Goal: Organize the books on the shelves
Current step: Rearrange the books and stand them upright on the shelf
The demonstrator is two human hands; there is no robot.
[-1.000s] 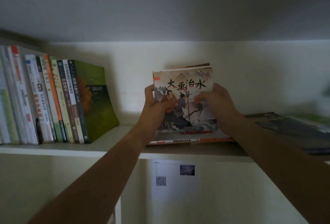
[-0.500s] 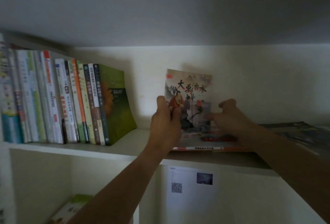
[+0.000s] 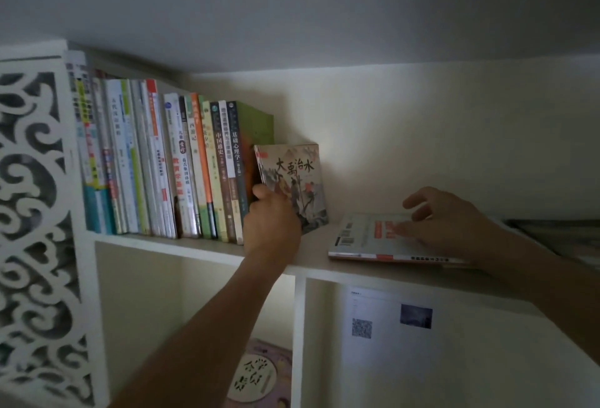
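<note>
Picture book (image 3: 293, 180) gripped by left hand (image 3: 271, 225), docking against upright row (image 3: 181, 167); right hand (image 3: 451, 222) open, on flat book (image 3: 367, 238); next, stand that one.

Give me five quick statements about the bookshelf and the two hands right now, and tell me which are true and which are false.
1. The left hand holds the illustrated picture book upright beside the row of standing books. True.
2. The right hand lifts a book off the shelf. False: it rests on a flat book lying on the shelf.
3. The picture book lies flat. False: it stands.
4. A green book stands at the row's right end. True.
5. The compartment below holds nothing. False: a pink book shows there.
</note>
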